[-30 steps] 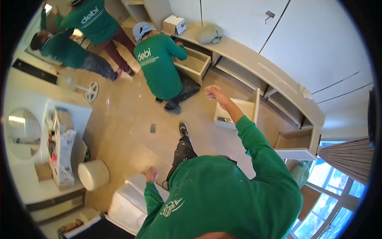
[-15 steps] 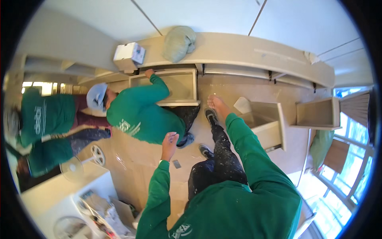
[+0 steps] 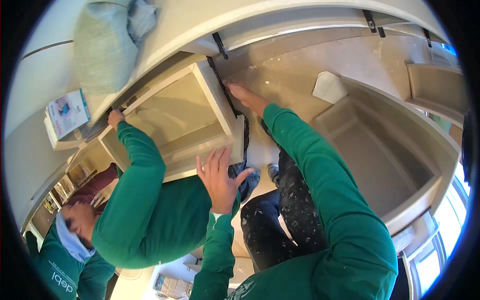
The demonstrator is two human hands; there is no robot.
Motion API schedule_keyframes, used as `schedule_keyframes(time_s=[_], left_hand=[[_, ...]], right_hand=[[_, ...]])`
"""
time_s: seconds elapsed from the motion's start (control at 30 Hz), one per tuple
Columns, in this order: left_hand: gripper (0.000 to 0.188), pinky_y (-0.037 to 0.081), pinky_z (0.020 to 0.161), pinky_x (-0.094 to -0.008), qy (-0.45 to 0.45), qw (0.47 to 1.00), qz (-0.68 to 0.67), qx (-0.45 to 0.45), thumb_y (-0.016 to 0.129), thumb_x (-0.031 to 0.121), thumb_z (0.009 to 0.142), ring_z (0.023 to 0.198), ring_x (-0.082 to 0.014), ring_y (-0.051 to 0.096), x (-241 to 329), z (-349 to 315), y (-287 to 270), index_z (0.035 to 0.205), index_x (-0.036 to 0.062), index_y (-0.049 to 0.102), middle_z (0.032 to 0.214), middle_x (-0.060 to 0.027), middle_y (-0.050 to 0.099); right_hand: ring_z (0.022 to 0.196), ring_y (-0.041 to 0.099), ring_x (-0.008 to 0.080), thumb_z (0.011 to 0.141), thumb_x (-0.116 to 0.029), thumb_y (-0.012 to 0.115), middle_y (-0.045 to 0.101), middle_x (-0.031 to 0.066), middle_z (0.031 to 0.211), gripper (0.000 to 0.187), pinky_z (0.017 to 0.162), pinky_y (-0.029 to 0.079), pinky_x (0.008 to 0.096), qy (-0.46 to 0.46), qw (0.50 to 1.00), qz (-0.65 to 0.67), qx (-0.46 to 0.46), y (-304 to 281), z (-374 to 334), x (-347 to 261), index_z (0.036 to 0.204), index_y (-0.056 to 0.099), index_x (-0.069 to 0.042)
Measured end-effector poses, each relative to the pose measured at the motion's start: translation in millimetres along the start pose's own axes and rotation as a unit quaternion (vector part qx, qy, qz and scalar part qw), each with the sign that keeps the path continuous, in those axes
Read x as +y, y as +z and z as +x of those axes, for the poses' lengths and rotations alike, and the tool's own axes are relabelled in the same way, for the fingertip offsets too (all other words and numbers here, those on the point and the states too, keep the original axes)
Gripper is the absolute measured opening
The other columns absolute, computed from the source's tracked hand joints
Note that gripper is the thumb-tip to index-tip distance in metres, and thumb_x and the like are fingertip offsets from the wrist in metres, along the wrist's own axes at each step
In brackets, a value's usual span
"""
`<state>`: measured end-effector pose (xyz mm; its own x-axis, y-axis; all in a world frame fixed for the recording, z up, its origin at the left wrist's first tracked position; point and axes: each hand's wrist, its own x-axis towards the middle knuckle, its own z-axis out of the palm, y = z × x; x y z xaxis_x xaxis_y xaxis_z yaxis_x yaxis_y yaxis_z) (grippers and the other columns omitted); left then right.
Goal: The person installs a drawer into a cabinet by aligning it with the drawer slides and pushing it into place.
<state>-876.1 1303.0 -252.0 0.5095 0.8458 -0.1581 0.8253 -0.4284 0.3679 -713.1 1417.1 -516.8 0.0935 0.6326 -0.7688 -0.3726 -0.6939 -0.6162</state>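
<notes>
under the long counter (image 3: 185, 22) juts a beige drawer (image 3: 214, 97), a black rail (image 3: 221, 82) along its side. the left hand (image 3: 218, 181) spreads wide, empty, by the drawer's front; the right hand (image 3: 242, 93) is at the rail, grip unclear.

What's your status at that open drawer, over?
Left hand open, near drawer. Right hand beside dark rail, contact unclear. Drawer juts out. Co-worker close on left.

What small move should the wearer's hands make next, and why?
Perhaps steady the drawer with the left hand: it is spread near the front panel, the right hand is beside the black runner, and a co-worker's hand is at the drawer's left side.
</notes>
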Motion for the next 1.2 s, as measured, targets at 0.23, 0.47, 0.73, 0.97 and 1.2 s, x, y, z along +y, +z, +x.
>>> schedule_keyframes(time_s=[0.23,0.47,0.73,0.97,1.2], left_hand=[[0.056,0.028,0.114,-0.0521,-0.009,0.995,0.024,0.092,0.087,0.044,0.066,0.105,-0.0220,0.060,-36.9,-17.0,53.7,0.109,0.0139,0.067,0.107,-0.0012,0.066],[0.043,0.035,0.105,-0.0452,0.048,0.979,-0.009,0.199,0.086,0.033,0.070,0.098,-0.0235,0.060,-56.1,-17.0,82.9,0.104,0.0132,0.068,0.101,-0.0011,0.067],[0.041,0.036,0.100,-0.0423,0.058,0.968,-0.002,0.246,0.086,0.031,0.071,0.098,-0.0250,0.060,-50.7,-17.4,80.9,0.101,0.0102,0.068,0.099,-0.0050,0.068],[0.041,0.037,0.096,-0.0406,0.065,0.969,0.017,0.240,0.087,0.031,0.069,0.095,-0.0256,0.060,-52.4,-18.1,96.0,0.098,0.0081,0.069,0.095,-0.0061,0.069],[0.043,0.037,0.098,-0.0409,0.062,0.962,0.030,0.263,0.087,0.036,0.069,0.095,-0.0265,0.060,-52.5,-19.1,86.6,0.096,0.0075,0.069,0.096,-0.0068,0.070]], right_hand=[[0.104,0.061,0.0201,0.097,-0.045,0.065,0.070,0.0090,0.112,0.046,0.090,0.047,0.0360,-0.030,0.999,0.011,-0.035,-3.5,50.7,20.7,0.116,0.070,-0.003],[0.095,0.063,0.0197,0.097,-0.050,0.063,0.069,0.0075,0.106,0.051,0.081,0.052,0.0360,-0.050,0.998,-0.015,-0.020,-16.4,60.2,18.3,0.119,0.068,-0.004],[0.093,0.062,0.0177,0.098,-0.038,0.065,0.066,0.0063,0.098,0.034,0.077,0.054,0.0338,-0.081,0.988,0.023,-0.132,-14.2,65.8,23.4,0.109,0.068,-0.006],[0.096,0.063,0.0148,0.098,-0.019,0.064,0.068,0.0037,0.103,0.017,0.088,0.054,0.0351,-0.112,0.987,0.082,-0.075,-46.7,64.1,38.2,0.110,0.068,-0.008],[0.089,0.067,0.0197,0.093,-0.010,0.063,0.071,0.0070,0.099,0.011,0.081,0.056,0.0333,-0.125,0.984,0.107,-0.071,-33.5,59.9,36.5,0.099,0.072,-0.005]])
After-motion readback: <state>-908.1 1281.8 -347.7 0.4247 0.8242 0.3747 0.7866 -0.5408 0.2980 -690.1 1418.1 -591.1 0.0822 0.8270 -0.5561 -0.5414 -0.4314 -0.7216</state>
